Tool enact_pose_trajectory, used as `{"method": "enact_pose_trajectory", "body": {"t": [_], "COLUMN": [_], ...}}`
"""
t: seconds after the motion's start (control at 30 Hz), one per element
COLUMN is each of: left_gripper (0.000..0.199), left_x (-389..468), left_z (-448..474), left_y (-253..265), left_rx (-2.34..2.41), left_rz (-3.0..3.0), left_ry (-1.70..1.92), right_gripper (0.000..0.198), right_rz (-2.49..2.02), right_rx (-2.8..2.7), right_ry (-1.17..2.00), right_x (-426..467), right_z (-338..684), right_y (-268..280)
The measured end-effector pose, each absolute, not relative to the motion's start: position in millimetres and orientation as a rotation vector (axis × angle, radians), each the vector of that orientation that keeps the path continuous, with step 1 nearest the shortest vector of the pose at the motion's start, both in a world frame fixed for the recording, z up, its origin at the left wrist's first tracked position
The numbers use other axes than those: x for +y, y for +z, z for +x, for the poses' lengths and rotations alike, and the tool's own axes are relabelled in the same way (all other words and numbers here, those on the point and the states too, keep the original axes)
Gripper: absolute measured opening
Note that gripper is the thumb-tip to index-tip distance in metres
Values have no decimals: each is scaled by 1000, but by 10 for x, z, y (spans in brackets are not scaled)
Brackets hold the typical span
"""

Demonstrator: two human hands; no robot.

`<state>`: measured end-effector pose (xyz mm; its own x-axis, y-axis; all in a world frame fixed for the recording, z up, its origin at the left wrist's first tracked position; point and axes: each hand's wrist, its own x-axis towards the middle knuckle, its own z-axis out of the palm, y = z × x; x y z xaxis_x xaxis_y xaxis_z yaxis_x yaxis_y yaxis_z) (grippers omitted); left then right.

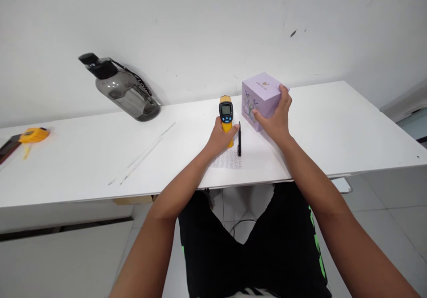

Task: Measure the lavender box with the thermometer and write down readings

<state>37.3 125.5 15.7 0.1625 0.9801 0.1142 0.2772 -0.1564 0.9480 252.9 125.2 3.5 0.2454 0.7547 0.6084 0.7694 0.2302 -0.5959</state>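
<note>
A yellow and black infrared thermometer [226, 109] is upright in my left hand [220, 137], its small screen and blue buttons facing me. My fingers wrap round its yellow handle. Just right of that hand lies a black pen [239, 140], on or beside a sheet of paper [227, 161] covered with writing. My right hand [279, 115] grips a light purple cube-shaped box [262, 89] with a printed design, thumb on the front face and fingers over the right side. Whether the box rests on the table or is slightly raised, I cannot tell.
A grey see-through water bottle [126, 91] with a black cap stands at the table's back left. Farther left is a yellow and dark tool [33, 135], partly cut off. The white table [83, 164] has dark streaks and meets a white wall [200, 31] behind.
</note>
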Motion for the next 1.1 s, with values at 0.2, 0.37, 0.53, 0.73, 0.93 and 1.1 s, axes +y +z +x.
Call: {"method": "enact_pose_trajectory", "body": {"t": [0.2, 0.37, 0.53, 0.73, 0.93, 1.1], "left_gripper": [31, 47, 67, 69, 71, 74], "left_x": [1230, 1324, 1523, 1647, 1683, 1694], "left_z": [359, 245, 92, -150, -282, -257], "left_y": [166, 162, 166, 276, 354, 325], "left_rx": [1279, 1451, 1571, 1871, 2056, 2028], "left_rz": [1596, 1593, 1547, 1585, 1646, 1648], "left_ry": [1054, 1082, 1120, 1091, 910, 792], "right_gripper": [94, 89, 99, 83, 59, 45], "right_rz": [-1525, -1596, -1614, -1558, -1566, -1675], "right_rx": [-1500, -1425, -1343, -1345, -1222, -1620], "right_ry": [-28, -85, -22, -69, -501, -253], "right_x": [1267, 1309, 1324, 1346, 1226, 1087], "right_z": [2600, 2752, 2768, 2945, 2948, 2451], "right_y": [52, 40, 26, 52, 152, 248]}}
